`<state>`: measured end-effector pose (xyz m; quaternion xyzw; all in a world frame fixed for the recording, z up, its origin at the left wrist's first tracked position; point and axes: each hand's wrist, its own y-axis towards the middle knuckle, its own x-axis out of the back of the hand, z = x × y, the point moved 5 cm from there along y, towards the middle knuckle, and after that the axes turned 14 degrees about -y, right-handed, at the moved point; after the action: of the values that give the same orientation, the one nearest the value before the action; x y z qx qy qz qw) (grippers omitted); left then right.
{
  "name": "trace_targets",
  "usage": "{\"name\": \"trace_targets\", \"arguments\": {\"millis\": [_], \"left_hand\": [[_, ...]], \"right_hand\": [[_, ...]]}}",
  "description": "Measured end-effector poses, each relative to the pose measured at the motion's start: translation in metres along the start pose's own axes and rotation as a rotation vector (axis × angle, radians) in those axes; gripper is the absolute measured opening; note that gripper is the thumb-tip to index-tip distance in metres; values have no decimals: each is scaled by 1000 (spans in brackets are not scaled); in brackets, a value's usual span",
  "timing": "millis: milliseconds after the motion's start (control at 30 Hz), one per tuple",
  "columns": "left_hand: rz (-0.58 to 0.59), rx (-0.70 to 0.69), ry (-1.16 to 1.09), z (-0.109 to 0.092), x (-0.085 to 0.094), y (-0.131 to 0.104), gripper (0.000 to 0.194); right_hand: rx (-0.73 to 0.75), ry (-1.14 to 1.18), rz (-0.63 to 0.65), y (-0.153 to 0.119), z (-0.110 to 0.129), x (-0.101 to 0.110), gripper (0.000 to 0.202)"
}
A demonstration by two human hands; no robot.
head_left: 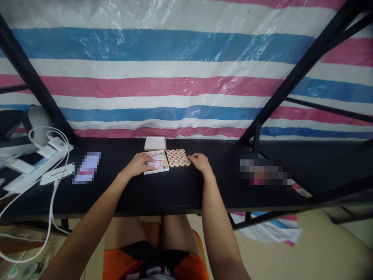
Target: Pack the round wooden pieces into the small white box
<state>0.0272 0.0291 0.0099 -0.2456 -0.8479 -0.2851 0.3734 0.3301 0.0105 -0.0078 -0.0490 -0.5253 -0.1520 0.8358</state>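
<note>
An open shallow white box (166, 165) lies on the black table, with a folded sheet with pink lines (157, 161) inside it. Over the left side of this box is my left hand (138, 164), thumb and fingers apart and resting on the sheet. Round wooden Chinese chess pieces (177, 158) with red markings stand in a tight block of rows directly right of the box. At the block's right edge is my right hand (201, 161), its bent fingers close together at the outermost pieces; whatever lies between the fingertips is hidden.
Behind the open box sits a white box lid or second box (155, 143). Leftward are a blurred flat item (87, 168), a white device (57, 174), a power strip (37, 165) and loose white cables. Another blurred item (264, 173) lies right. Black frame bars (287, 72) flank the table (163, 196).
</note>
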Motion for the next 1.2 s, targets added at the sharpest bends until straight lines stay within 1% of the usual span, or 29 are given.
{"name": "trace_targets", "arguments": {"millis": [167, 300, 367, 433, 533, 600, 667, 733, 800, 900, 967, 1067, 1100, 1200], "left_hand": [[-7, -31, -2, 1, -2, 1, 39], [-13, -68, -32, -4, -2, 2, 29], [-36, -82, -61, -8, 0, 1, 27], [-98, -65, -98, -9, 5, 1, 28], [-252, 32, -198, -6, 14, -1, 32], [-349, 99, -331, -3, 19, -3, 36], [-421, 147, -508, 0, 21, -2, 39], [-445, 185, -672, 1, 20, -1, 41], [-411, 218, -778, 0, 17, 1, 42], [-334, 251, -850, -3, 11, 1, 43], [-297, 269, -862, -4, 9, 1, 43], [-263, 287, -859, -4, 5, 0, 44], [-257, 289, -863, -3, 5, 1, 45], [-251, 300, -922, -2, 3, 1, 49]], "right_hand": [[1, 46, -104, -1, 5, 4, 28], [46, 93, -171, -2, 13, 6, 29], [64, 123, -202, -3, 16, 7, 30], [77, 156, -231, -5, 19, 9, 30], [118, 199, -285, -9, 28, 12, 30], [195, 216, -343, -14, 40, 14, 30], [312, 229, -390, -21, 57, 14, 28], [423, 245, -385, -30, 76, 10, 28], [515, 268, -341, -38, 93, 3, 37], [642, 286, -248, -49, 111, -6, 51], [702, 303, -196, -55, 119, -10, 50], [743, 300, -142, -60, 128, -14, 28], [741, 294, -132, -60, 130, -15, 25], [688, 313, -117, -58, 132, -19, 29]]}}
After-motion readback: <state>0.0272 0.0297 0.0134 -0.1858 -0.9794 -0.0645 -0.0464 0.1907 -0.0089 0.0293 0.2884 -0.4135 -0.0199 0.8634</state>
